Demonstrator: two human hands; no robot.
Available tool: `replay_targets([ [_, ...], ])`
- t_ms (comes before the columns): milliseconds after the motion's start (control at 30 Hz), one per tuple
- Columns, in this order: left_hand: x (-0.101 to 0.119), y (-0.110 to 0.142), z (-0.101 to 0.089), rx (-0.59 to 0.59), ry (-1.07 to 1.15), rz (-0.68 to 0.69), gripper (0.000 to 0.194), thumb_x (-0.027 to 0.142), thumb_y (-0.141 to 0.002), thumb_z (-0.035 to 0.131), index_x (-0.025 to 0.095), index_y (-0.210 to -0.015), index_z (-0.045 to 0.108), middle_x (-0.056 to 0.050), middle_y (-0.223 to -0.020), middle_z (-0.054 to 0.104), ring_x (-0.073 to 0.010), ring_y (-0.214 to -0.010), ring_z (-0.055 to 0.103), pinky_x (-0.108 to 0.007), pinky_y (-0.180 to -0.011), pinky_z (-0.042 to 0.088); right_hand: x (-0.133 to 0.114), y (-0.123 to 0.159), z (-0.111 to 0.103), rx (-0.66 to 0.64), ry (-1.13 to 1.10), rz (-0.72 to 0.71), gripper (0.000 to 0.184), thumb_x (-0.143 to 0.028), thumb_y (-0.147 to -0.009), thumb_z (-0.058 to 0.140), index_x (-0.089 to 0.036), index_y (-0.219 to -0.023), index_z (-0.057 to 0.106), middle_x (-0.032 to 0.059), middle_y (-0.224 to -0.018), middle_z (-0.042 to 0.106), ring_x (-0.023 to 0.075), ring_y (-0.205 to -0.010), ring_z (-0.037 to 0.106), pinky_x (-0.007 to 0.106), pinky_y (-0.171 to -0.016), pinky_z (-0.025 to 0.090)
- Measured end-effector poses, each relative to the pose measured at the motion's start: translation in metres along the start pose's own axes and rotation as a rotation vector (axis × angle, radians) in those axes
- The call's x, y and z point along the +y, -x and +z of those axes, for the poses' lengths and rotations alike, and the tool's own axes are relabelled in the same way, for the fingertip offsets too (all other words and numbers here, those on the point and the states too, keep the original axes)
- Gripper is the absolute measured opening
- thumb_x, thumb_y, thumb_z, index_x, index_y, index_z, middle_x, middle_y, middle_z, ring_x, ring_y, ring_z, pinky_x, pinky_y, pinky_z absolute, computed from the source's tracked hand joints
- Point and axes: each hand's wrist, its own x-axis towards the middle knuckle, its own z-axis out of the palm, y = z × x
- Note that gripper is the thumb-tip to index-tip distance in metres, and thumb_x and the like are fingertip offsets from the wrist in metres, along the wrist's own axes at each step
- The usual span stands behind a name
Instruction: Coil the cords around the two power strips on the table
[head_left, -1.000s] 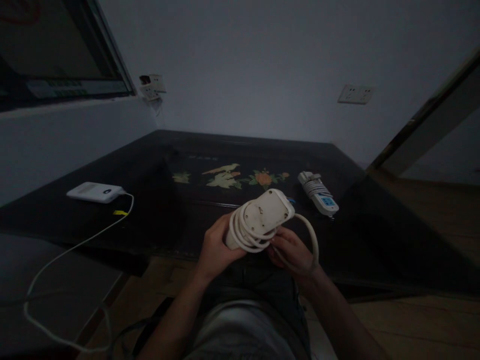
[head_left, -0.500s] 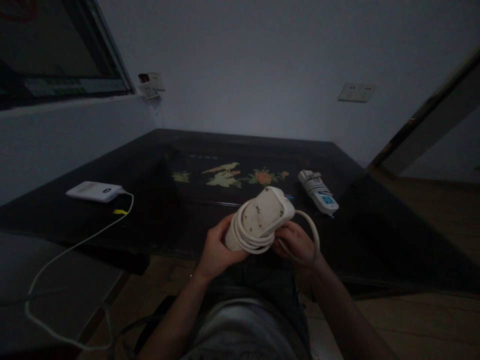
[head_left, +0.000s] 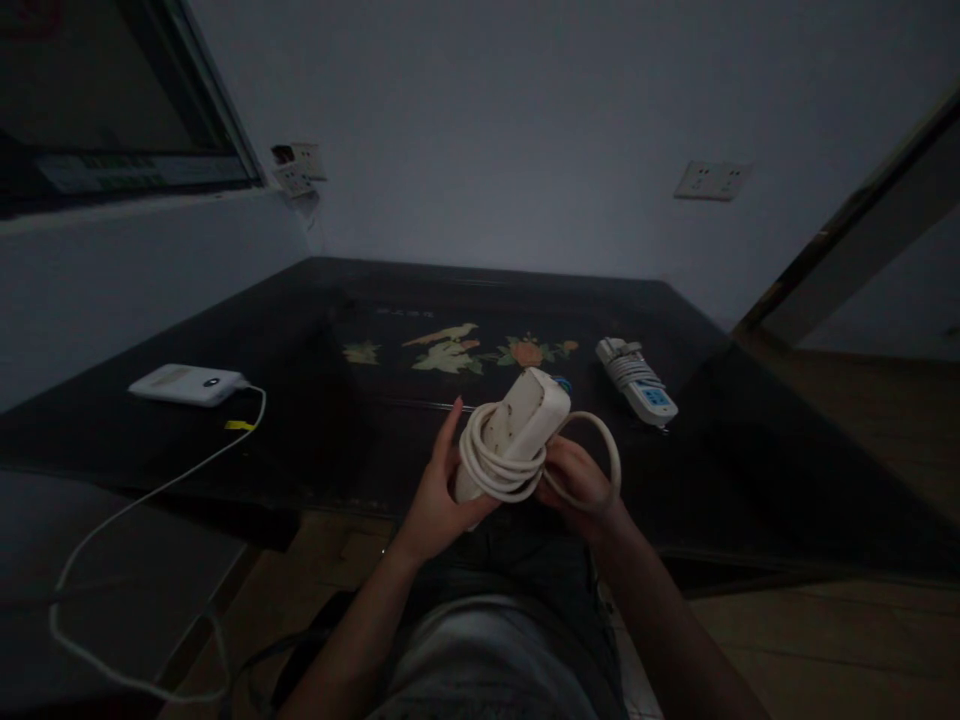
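Note:
A white power strip (head_left: 526, 412) is held in front of me above the table's near edge, tilted and turned partly on its side. Its white cord (head_left: 501, 470) is wound round it in several turns. My left hand (head_left: 435, 502) grips the strip's lower left end, with the thumb across the front and one finger pointing up. On the other side, my right hand (head_left: 576, 480) is closed on the cord close to the strip; its fingertips are partly hidden behind the coils. A loose loop of cord arches over the right hand to the wrist.
On the dark table (head_left: 337, 440) with a bird and flower picture, a second power strip (head_left: 637, 383) with wound cord lies to the right. A white power bank (head_left: 187, 384) lies left, its cable (head_left: 142, 492) hanging off the edge. Wall sockets (head_left: 711, 181) are behind.
The power strip has been turned in my hands, so more of its side shows. My left finger has lifted off the coils. Strip, right hand and cord loop have shifted slightly left.

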Motion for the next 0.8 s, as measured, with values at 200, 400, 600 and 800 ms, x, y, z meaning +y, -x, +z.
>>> replay_targets([
  [200, -0.004, 0.002, -0.002, -0.027, -0.068, 0.073, 0.088, 0.034, -0.072, 0.073, 0.023, -0.146, 0.027, -0.012, -0.148, 0.037, -0.0280, -0.135, 0.036, -0.041, -0.113, 0.026, 0.003, 0.008, 0.000, 0.022, 0.071, -0.020, 0.027, -0.038, -0.060, 0.069, -0.020, -0.063, 0.049, -0.0070, -0.039, 0.045, 0.0061, -0.032, 0.035, 0.018, -0.031, 0.025],
  [400, -0.008, 0.001, 0.003, -0.041, -0.047, 0.085, 0.080, 0.033, -0.074, 0.072, 0.023, -0.143, 0.033, -0.013, -0.147, 0.039, -0.0287, -0.134, 0.038, -0.041, -0.112, 0.029, 0.007, 0.005, -0.008, 0.066, 0.063, -0.070, 0.025, -0.039, -0.062, 0.067, -0.019, -0.065, 0.052, -0.0075, -0.039, 0.044, 0.0062, -0.029, 0.035, 0.018, -0.030, 0.023],
  [600, -0.005, 0.001, 0.007, -0.032, -0.025, 0.094, 0.079, 0.035, -0.074, 0.071, 0.020, -0.141, 0.030, -0.015, -0.146, 0.038, -0.0290, -0.134, 0.038, -0.041, -0.112, 0.030, 0.009, 0.005, -0.011, 0.072, 0.068, -0.085, 0.025, -0.039, -0.061, 0.067, -0.018, -0.065, 0.054, -0.0076, -0.039, 0.044, 0.0055, -0.029, 0.035, 0.018, -0.030, 0.023],
  [800, -0.011, 0.001, 0.010, -0.063, 0.067, 0.091, 0.083, 0.034, -0.072, 0.073, 0.022, -0.141, 0.027, -0.014, -0.147, 0.037, -0.0298, -0.135, 0.036, -0.042, -0.113, 0.028, 0.008, 0.008, -0.011, 0.072, 0.079, -0.109, 0.028, -0.040, -0.060, 0.068, -0.018, -0.064, 0.053, -0.0077, -0.039, 0.044, 0.0051, -0.030, 0.034, 0.018, -0.031, 0.021],
])
